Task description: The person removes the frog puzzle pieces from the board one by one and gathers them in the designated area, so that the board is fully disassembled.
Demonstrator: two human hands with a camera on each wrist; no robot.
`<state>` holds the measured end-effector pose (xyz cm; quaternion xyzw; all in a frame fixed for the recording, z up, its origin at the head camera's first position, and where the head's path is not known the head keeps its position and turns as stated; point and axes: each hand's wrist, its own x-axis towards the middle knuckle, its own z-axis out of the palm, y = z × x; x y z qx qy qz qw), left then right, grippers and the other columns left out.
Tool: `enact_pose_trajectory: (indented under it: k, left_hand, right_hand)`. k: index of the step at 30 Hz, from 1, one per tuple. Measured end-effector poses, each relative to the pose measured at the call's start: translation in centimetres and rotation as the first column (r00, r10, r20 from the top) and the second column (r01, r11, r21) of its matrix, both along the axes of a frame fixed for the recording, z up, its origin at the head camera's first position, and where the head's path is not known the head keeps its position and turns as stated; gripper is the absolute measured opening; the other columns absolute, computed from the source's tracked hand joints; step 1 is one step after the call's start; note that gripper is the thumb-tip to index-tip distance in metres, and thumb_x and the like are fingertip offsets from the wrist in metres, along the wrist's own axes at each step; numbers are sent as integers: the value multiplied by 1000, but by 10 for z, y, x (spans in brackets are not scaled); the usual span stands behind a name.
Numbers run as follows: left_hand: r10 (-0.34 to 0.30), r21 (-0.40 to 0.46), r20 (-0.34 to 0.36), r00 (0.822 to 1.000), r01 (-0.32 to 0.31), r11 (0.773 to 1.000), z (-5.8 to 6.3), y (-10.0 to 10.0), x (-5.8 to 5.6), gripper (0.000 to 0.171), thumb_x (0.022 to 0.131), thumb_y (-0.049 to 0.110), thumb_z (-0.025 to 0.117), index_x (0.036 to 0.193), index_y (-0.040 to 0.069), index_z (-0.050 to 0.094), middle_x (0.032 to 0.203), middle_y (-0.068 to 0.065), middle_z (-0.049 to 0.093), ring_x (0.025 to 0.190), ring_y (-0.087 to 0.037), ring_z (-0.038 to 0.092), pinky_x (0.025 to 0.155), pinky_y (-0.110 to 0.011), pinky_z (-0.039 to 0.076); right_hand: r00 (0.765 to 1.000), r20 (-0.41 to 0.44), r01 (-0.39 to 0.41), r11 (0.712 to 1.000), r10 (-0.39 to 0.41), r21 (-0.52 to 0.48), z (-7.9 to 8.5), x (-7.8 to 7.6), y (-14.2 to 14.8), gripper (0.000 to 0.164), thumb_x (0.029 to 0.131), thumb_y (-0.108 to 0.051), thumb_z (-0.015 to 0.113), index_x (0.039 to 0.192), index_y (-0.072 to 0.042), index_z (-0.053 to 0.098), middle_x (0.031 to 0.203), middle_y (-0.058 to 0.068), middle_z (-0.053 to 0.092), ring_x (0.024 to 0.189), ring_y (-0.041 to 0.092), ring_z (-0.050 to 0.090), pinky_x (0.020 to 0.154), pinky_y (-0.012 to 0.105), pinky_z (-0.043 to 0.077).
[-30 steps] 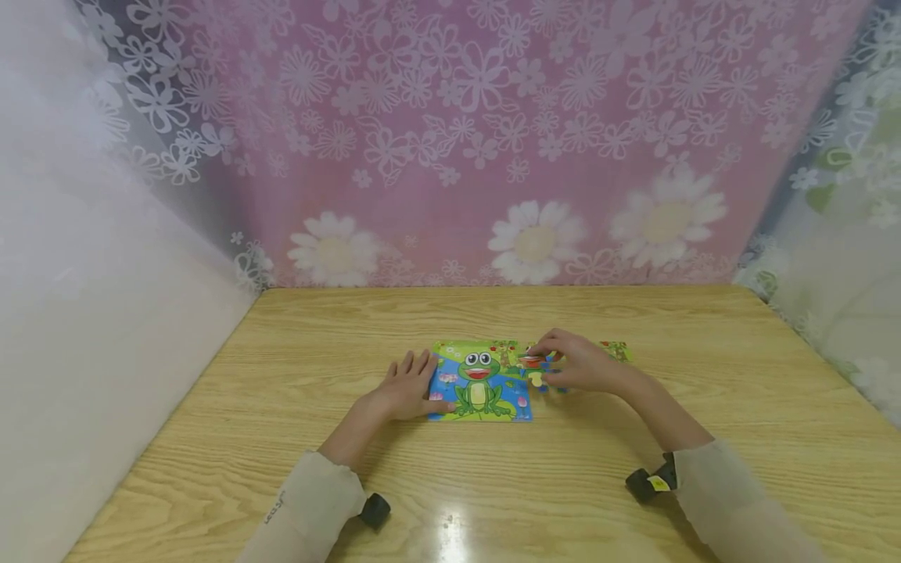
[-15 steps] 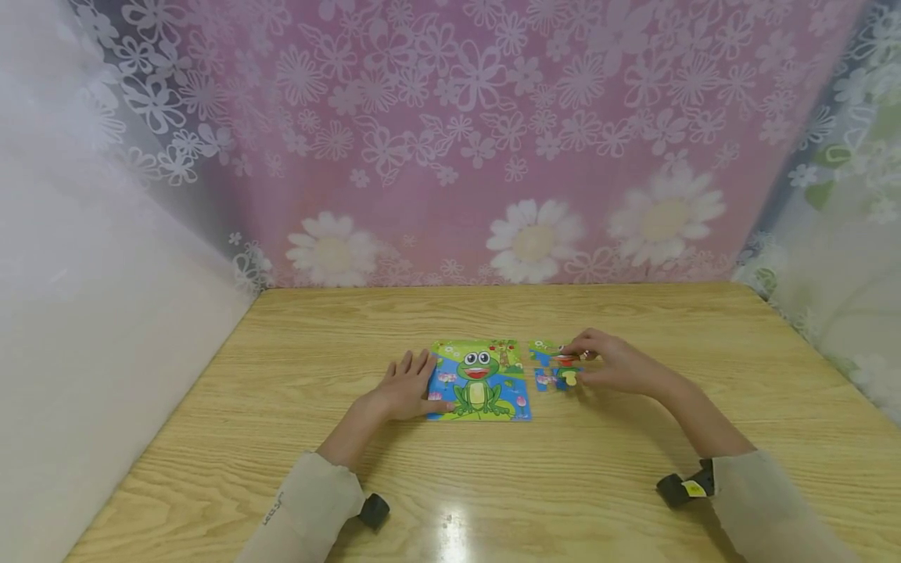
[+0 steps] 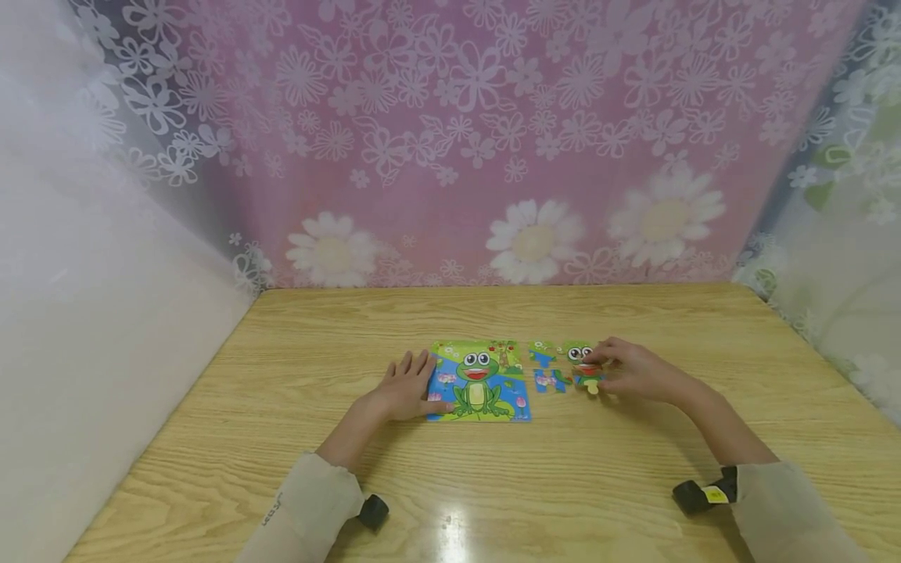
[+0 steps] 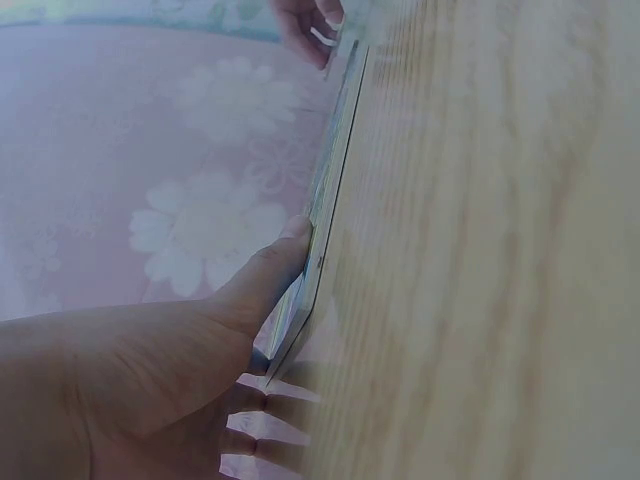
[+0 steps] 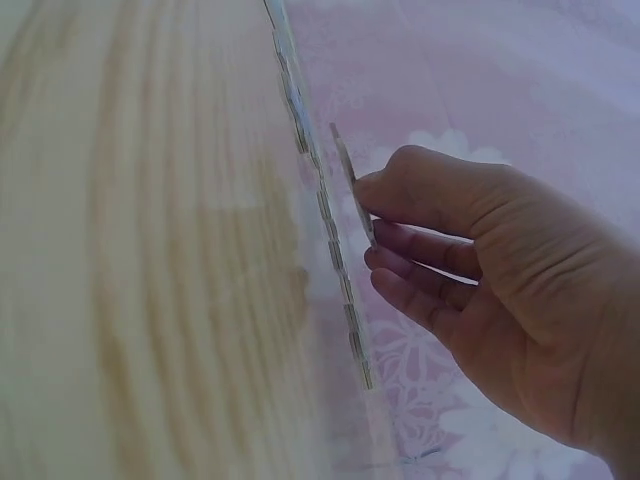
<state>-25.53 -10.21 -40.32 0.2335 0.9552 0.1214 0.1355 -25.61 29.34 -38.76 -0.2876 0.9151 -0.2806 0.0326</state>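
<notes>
On the table [image 3: 450, 461], my left hand [image 3: 408, 389] is resting with fingers spread wide, thumb on the frog board [image 3: 482, 383] at its left edge. Just right of the board, the lotus piece [image 3: 547, 381] is lying loose; my right hand [image 3: 629, 371] is pinching the frog-face piece [image 3: 587, 371], screening anything behind. The flower piece [image 3: 542, 353] is lying nearer the far edge. I'm judging the puzzle partly laid out, the held piece remaining. Beyond, a floral curtain [image 3: 493, 117] is hanging.

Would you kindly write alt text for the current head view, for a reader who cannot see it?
A person's right hand holds a puzzle piece near other frog puzzle pieces, while the left hand rests at the left edge of a flat frog picture beside them. Behind the wood-grain table is a pink backdrop with white flowers.
</notes>
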Motion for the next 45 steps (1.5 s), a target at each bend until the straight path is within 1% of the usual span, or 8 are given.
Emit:
enact_pose_trajectory:
  k: [6,14,21,28,32,35,39,45]
  left_hand:
    - [-1,4,3,1000,1,1000,-2,-1,-1,96,84,63,49,148,5,8,151,-15,1,135,-37,-2,105,-53,2]
    - [5,9,6,1000,-5,1000,-2,0,-1,96,84,63,50,148,4,9,151,-15,2,135,-37,-2,105,-53,2]
    - [2,19,9,1000,-2,1000,-2,-1,-1,96,83,63,50,148,4,9,151,-16,2,135,-37,-2,105,-54,2]
    - [3,25,10,1000,-3,1000,0,0,0,96,84,61,51,148,4,9,151,-16,2,135,-37,-2,105,-54,2]
    - [-2,26,4,1000,2,1000,-1,0,0,95,84,61,51,147,3,10,151,-16,3,135,-38,-2,105,-54,2]
    - [-4,24,2,1000,4,1000,-1,0,-1,95,85,60,51,147,3,10,151,-17,3,135,-38,-2,105,-54,2]
    - [-4,20,5,1000,3,1000,0,0,-1,94,85,60,51,148,3,9,151,-17,3,135,-38,-2,105,-54,2]
    - [-2,25,11,1000,2,1000,2,1,1,94,85,59,52,147,3,10,151,-17,4,135,-38,-1,105,-55,2]
  right_hand:
    - [999,34,-6,1000,6,-1,-5,-2,5,35,83,-10,69,116,-1,61,117,18,47,102,34,52,77,40,48]
    - [999,48,-18,1000,18,-6,-9,-5,8,34,81,-10,71,113,-3,62,111,13,52,126,48,24,85,48,44]
    - [997,71,-24,999,26,-31,-11,-5,9,34,81,-9,70,114,-2,61,108,11,51,100,31,53,78,37,48]
    - [998,42,-54,998,55,-19,-15,-7,10,34,80,-8,71,113,-4,62,108,7,51,97,25,51,79,38,47]
    - [997,41,-58,998,59,-12,-16,-7,11,34,81,-8,71,113,-4,63,110,9,52,112,39,43,86,48,43]
    - [997,52,-54,998,55,-16,-15,-7,11,34,81,-8,71,113,-4,63,113,12,53,124,48,27,92,57,35]
    - [997,66,-47,999,49,-22,-15,-7,11,34,80,-6,70,113,-4,63,115,13,53,128,50,17,94,59,29]
    - [997,61,-54,998,55,-22,-14,-6,10,34,80,-5,70,114,-3,62,115,13,54,128,51,17,95,60,26]
